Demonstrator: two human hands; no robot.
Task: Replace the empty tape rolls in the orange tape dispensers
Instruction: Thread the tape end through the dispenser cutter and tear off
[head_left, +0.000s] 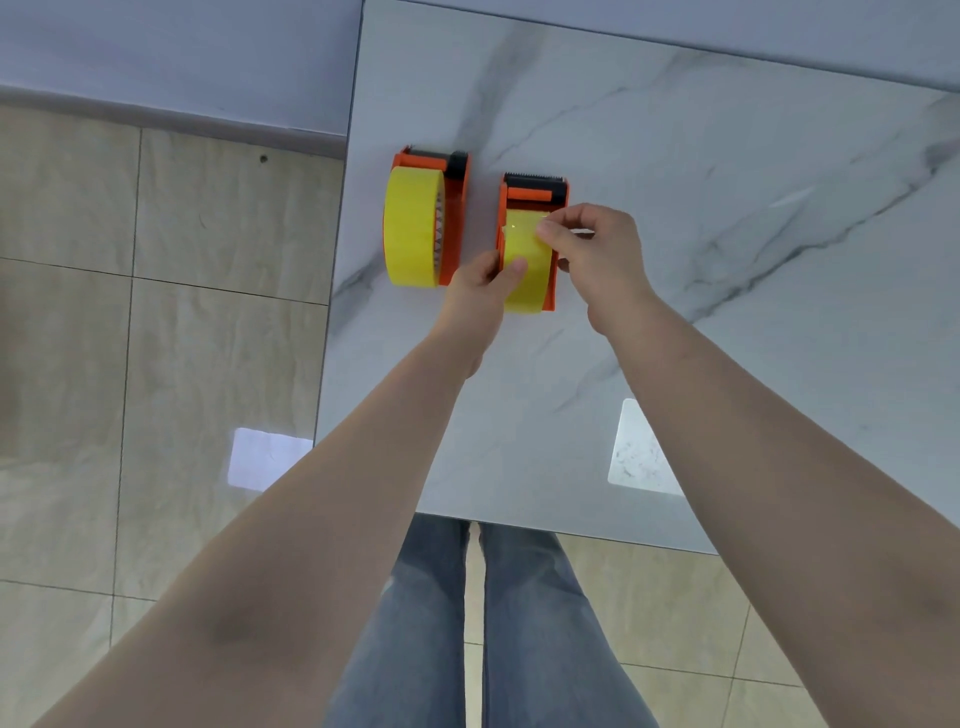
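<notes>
On the marble worktop (675, 208), near its left edge, two orange tape dispensers sit side by side, both already carrying yellow rolls. The left dispenser (457, 218) stands untouched with its full roll (413, 226) seated. The right dispenser (558, 195) is the one being worked on: the left hand (480, 291) is closed around its near side, thumb pressed on the yellow roll (524, 260) to steady it, while the right hand (592, 244) pinches what looks like the loose tape end between thumb and forefinger, just short of the black serrated cutter (535, 181).

To my eye the step is threading the tape forward to the blade. Doing it well means keeping the left thumb firm so the roll cannot spin freely, drawing the tape end straight along the dispenser's line rather than askew, and laying it flat over the orange bar before pressing it onto the teeth. Pulling at an angle would likely crease the tape or stick it to the side wall. Fingertips should stay clear of the teeth.
</notes>
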